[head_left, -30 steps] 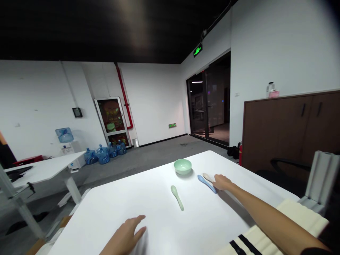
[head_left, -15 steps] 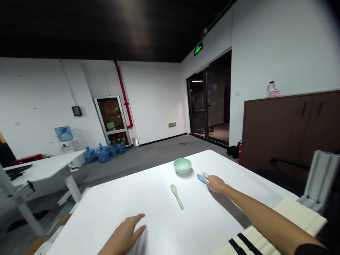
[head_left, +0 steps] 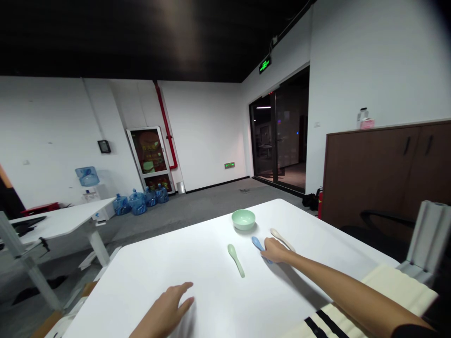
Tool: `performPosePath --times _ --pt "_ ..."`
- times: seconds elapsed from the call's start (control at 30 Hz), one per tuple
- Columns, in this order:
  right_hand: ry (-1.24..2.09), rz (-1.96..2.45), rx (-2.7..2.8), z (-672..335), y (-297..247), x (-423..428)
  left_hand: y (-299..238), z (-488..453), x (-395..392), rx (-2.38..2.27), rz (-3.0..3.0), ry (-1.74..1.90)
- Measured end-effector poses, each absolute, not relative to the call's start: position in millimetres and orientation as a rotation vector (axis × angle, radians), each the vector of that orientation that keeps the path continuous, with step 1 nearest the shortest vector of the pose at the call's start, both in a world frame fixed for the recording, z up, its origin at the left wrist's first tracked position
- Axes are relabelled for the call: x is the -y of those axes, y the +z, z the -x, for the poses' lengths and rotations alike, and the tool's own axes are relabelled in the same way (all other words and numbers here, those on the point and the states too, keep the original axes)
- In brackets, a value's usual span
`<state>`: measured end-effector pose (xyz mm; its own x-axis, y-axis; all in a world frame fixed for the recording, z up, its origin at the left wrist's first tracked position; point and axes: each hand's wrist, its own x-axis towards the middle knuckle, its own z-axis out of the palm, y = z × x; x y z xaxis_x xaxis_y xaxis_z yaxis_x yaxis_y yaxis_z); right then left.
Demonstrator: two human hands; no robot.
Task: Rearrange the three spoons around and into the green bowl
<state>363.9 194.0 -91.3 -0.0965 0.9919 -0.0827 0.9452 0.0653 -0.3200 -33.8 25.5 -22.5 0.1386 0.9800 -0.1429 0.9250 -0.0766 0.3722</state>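
Note:
My right hand (head_left: 276,250) is closed on the handle of a blue spoon (head_left: 257,242), whose bowl points up and left on the table. Just beyond that hand lies a cream spoon (head_left: 282,238), partly behind my wrist. A light green spoon (head_left: 236,261) rests farther left, apart from both hands. Behind the spoons stands a mint green bowl (head_left: 243,219), upright; its inside looks bare. My left hand (head_left: 169,305) hovers at or rests on the near left of the table, thumb and fingers apart, holding nothing.
All of this sits on a white table (head_left: 148,263) with rounded corners. A cream cloth-like thing with black stripes (head_left: 384,291) lies at the right edge, under my right forearm. A metal profile post (head_left: 421,239) and a black chair (head_left: 373,220) stand to the right.
My right hand has slid the blue spoon left and toward me, away from the cream spoon, which now shows more of its length. My left hand has stayed in place.

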Motion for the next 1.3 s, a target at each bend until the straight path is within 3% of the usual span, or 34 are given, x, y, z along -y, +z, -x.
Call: performPosePath --times 0.43,0.8,1.3 --pt "0.304 2.002 2.239 -360 -79 -187 -19 33 -24 -1.846 -2.050 0.177" --pt "0.167 1.625 2.091 -357 -2 -157 -19 28 -23 -1.828 -2.078 0.206" --pt "0.285 1.512 2.253 -364 -71 -145 -17 27 -20 -1.838 -2.105 0.178"
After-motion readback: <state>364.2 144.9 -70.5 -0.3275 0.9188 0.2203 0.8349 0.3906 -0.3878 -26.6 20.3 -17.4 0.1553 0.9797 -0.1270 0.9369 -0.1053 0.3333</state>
